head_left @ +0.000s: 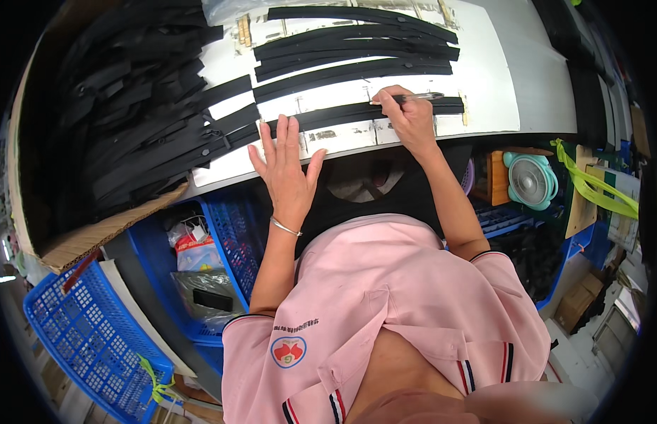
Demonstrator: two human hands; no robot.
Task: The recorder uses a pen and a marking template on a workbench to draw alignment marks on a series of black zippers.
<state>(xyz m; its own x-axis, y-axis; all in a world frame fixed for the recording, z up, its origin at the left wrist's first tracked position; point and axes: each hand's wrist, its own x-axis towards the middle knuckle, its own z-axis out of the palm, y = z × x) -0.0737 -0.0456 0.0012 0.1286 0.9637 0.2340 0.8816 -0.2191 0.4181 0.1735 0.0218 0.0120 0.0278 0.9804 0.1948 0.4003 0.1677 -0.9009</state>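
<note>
My right hand (411,126) is closed around a pen (429,96), its tip low over a long black fabric strip (342,114) near the close edge of the white board (492,78). Spread flat, my left hand (289,180) rests its fingertips at the left part of that strip and on the board beside it. Dark marks and lines show on the board along the strip. Farther back, several more black strips (356,71) lie in rows across the board.
A heap of black strips (130,113) fills a cardboard box (106,230) at the left and spills onto the board. Below the table stand a blue crate (229,219) with bags and a blue basket (88,332). A turquoise fan (532,181) sits at the right.
</note>
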